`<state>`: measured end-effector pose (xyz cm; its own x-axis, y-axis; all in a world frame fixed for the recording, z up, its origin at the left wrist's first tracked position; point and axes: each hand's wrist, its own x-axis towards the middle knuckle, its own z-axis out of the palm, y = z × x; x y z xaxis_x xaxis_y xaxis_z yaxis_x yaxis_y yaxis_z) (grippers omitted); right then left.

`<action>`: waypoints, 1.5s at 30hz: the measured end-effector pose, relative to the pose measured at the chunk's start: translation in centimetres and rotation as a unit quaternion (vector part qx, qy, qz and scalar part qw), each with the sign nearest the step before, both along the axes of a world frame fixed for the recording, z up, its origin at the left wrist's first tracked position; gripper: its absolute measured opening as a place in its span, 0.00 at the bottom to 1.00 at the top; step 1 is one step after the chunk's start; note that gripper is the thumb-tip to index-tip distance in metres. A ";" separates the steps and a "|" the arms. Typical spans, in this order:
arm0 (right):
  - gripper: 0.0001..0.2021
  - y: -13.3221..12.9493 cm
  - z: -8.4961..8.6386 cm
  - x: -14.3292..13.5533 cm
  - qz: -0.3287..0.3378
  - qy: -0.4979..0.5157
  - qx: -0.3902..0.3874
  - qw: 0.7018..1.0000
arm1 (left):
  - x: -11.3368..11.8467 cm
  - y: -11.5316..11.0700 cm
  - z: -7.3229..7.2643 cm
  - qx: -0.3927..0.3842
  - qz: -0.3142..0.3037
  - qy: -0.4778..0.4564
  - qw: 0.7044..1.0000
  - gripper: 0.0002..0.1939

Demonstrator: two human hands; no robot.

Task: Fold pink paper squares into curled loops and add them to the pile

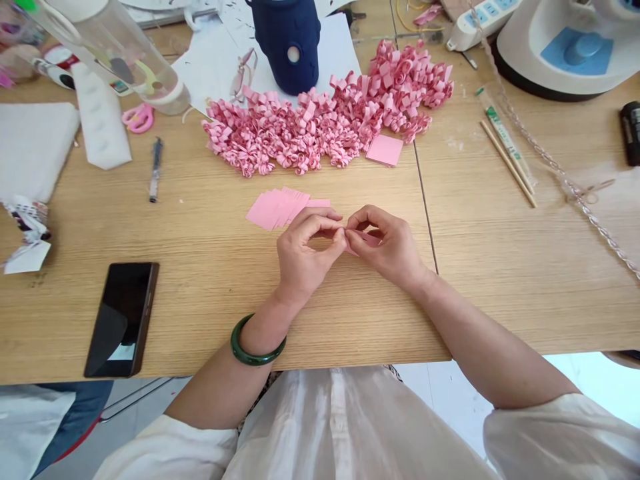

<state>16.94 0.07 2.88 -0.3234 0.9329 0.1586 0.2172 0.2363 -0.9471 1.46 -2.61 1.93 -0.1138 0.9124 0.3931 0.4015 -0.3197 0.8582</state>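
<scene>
My left hand [311, 248] and my right hand [386, 241] meet fingertip to fingertip over the table. Both pinch a small piece of pink paper [352, 249], mostly hidden by my fingers. Just behind my left hand lies a fanned set of pink paper pieces [274, 208], flat on the wood. Farther back stretches a long heap of curled pink paper strips [300, 130]. A stack of square pink paper [385, 151] rests at the heap's front right edge. On my left wrist sits a dark green bangle [257, 341].
A phone [120, 320] lies at the left, with a pen [156, 170] and pink scissors [138, 118] beyond it. Behind the heap stands a dark blue cup [287, 47]. Wooden chopsticks [509, 163], a braided cord [565, 177] and a white appliance [570, 47] occupy the right.
</scene>
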 end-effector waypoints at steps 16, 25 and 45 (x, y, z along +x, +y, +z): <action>0.02 -0.7 0.1 -0.3 -0.046 0.026 0.046 0.998 | 0.1 -0.4 0.1 0.113 0.076 0.168 0.976 0.04; 0.07 -0.5 0.3 -0.1 -0.094 0.083 -0.013 0.992 | 1.2 -0.9 0.3 0.095 0.029 0.168 0.981 0.13; 0.03 0.4 -0.3 0.1 -0.051 0.045 0.096 0.993 | 0.8 -0.2 0.3 0.169 0.074 0.158 0.970 0.07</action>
<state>17.03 0.45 2.57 -0.2042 0.9101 0.3607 0.1653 0.3952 -0.9036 2.23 -2.82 2.25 -0.0588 0.7086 0.7032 0.6911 -0.4794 0.5409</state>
